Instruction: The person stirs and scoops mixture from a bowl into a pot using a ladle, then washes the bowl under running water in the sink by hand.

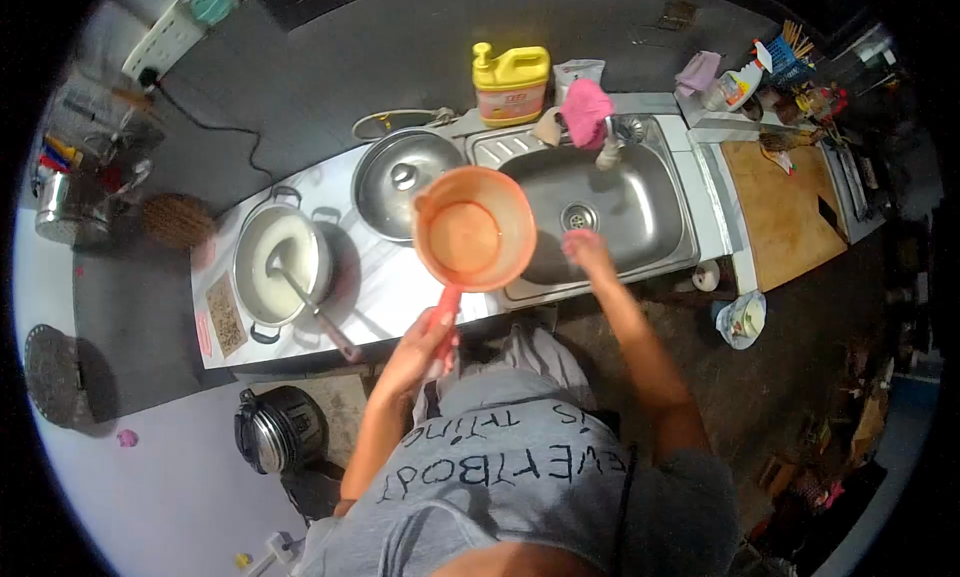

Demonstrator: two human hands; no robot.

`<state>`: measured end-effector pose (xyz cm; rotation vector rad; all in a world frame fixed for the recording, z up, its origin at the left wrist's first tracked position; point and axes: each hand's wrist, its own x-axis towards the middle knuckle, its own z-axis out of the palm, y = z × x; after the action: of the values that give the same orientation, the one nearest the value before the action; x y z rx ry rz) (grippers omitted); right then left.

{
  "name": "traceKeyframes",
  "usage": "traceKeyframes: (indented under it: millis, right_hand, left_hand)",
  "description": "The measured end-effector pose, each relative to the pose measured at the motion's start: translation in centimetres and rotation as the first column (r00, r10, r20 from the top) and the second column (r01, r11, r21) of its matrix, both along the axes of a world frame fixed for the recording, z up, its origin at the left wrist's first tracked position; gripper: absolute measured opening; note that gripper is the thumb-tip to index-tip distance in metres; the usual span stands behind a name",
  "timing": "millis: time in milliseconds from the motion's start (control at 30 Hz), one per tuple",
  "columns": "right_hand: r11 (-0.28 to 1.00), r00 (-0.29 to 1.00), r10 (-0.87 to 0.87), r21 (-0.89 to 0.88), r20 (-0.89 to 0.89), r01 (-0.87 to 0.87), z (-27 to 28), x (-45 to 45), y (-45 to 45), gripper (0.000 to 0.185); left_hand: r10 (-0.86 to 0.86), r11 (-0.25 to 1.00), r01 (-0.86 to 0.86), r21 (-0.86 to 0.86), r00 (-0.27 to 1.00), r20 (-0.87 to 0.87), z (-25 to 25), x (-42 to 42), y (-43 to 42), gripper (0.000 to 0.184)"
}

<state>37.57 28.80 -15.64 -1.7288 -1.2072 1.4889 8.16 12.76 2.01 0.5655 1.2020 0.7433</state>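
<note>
My left hand (425, 342) is closed round the handle of an orange plastic dipper (427, 252). The dipper is held above the counter and the left rim of the sink, its open mouth facing up toward me. A little see-through liquid seems to lie in its bottom. Over the front part of the steel sink (640, 197), near the drain, is my right hand (588, 252). It is small and blurred, so its fingers cannot be made out clearly. To the left, a pot (322, 267) with white contents holds a ladle (298, 289).
A round metal lid (380, 182) lies behind the dipper. At the wall stands a yellow jug (510, 82); a pink cloth (587, 112) hangs by the tap. A wooden board (780, 217) lies right of the sink. On the floor at left stands a cooker (280, 427).
</note>
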Motion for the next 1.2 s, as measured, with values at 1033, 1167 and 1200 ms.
traceKeyframes:
  millis: [1033,1167,1200]
  right_hand:
    - [0.902,0.958,0.217,0.336,0.186,-0.270,0.1,14.3,24.1,0.040]
    - [0.874,0.859,0.197,0.312,0.472,-0.372,3.1,13.6,23.1,0.041]
    - [0.873,0.859,0.198,0.313,0.472,-0.374,3.7,13.6,22.9,0.041]
  left_hand:
    - [0.128,0.886,0.065,-0.459,0.917,0.377,-5.6,20.4,13.5,0.030]
    - [0.122,0.910,0.002,-0.414,0.954,0.273,-5.7,20.2,13.4,0.028]
    - [0.095,0.927,-0.014,-0.375,0.976,0.197,-5.7,20.3,13.5,0.027]
